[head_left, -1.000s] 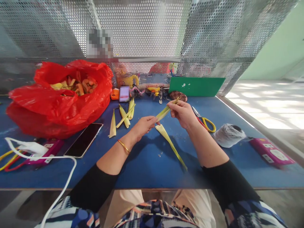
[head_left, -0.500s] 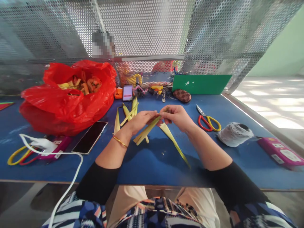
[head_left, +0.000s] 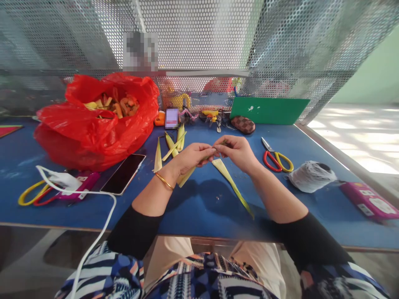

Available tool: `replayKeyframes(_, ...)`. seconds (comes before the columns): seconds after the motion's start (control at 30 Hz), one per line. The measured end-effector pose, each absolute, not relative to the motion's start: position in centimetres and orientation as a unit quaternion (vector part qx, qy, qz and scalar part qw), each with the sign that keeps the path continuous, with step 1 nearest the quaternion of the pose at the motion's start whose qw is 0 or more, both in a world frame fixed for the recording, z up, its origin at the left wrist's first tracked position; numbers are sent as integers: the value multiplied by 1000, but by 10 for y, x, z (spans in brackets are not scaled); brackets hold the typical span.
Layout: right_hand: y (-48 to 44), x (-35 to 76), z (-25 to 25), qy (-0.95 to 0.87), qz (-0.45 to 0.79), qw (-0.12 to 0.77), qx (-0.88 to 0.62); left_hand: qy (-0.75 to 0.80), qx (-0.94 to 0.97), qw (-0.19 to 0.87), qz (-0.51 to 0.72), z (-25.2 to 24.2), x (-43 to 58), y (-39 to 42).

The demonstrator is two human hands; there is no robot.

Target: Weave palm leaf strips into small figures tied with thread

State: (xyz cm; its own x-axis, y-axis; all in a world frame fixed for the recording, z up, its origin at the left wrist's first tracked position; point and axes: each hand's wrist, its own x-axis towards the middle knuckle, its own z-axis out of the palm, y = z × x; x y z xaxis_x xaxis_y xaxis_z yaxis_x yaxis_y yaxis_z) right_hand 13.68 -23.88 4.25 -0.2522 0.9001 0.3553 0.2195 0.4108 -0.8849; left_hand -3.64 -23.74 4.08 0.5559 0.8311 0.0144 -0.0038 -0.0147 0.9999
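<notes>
my left fingers (head_left: 206,148) are narrow, closed around the middle of a leaf (head_left: 187,176), and my right fingers (head_left: 222,150) pinch at its darker, greenish end. both sets meet in front of me, just above the counter (head_left: 202,218). the leaf slants between them, with its pale, broad end poking out below my left palm; the stretch inside my grip is hidden, so i cannot tell whether it is folded or rolled there.

i judge it very light, next to nothing to hold up, and thin: it should bend easily across its width and be stiffer along its length. it looks smooth, perhaps a little slick, and would probably split along the grain under a hard sideways pull. a flat pinch seems the best hold, one near the narrow end and the other at mid-length, with gentle pressure rather than a squeeze.

a loose leaf (head_left: 233,187) lies just below my fingers, its broad pale end away from me and its thin green end toward me. more leaves (head_left: 181,133) lie in a loose pile past my left wrist. the scissors (head_left: 272,151) and the string (head_left: 310,177) are to my right, apart from the leaf i hold
</notes>
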Motion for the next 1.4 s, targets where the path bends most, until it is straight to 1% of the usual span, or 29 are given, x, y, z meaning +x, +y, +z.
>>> replayKeyframes(0.13,-238,136,39,-705,362,444,-419,374,622,605,328,41,-34,-236)
replayKeyframes(0.2,-242,140,37,-709,323,407,-477,407,603,600,334,43,-36,-232)
replayKeyframes(0.23,-246,143,37,-718,281,361,-524,420,584,601,348,45,-39,-229)
replayKeyframes(0.27,-251,146,36,-730,229,293,-573,429,559,605,370,47,-44,-226)
replayKeyframes(0.33,-265,152,33,-745,121,103,-647,431,493,621,432,54,-61,-219)
replayKeyframes(0.37,-272,154,32,-744,93,15,-662,421,459,625,470,58,-72,-216)
replayKeyframes(0.4,-279,155,30,-739,75,-49,-668,416,423,619,515,62,-83,-213)
replayKeyframes(0.43,-285,156,29,-736,69,-92,-667,413,393,611,549,66,-94,-211)
replayKeyframes(0.47,-289,155,27,-736,67,-114,-664,409,370,600,579,69,-105,-210)
replayKeyframes(0.53,-292,152,28,-740,63,-128,-657,397,342,585,619,74,-119,-210)
replayKeyframes(0.6,-287,144,32,-751,47,-119,-648,386,331,582,635,76,-124,-211)
replayKeyframes(0.73,-258,110,44,-805,-62,-38,-588,372,346,602,616,76,-113,-214)
replayKeyframes(0.83,-229,76,46,-883,-148,18,-445,374,361,621,586,74,-103,-215)
replayKeyframes(0.9,-215,60,43,-897,-174,59,-402,380,363,629,573,73,-98,-215)
replayKeyframes(0.97,-210,58,38,-886,-169,68,-427,386,362,633,565,71,-95,-214)
replayKeyframes(1.07,-224,89,33,-846,-139,47,-512,384,368,637,557,70,-90,-214)
replayKeyframes(1.13,-247,129,34,-806,-137,37,-575,387,372,637,554,69,-86,-215)
replayKeyframes(1.27,-301,225,48,-672,-186,44,-716,402,374,646,531,66,-74,-217)
replayKeyframes(1.33,-320,265,58,-640,-178,13,-747,399,382,658,512,63,-68,-218)
replayKeyframes(1.4,-328,291,66,-646,-151,-13,-749,399,391,664,497,60,-62,-220)
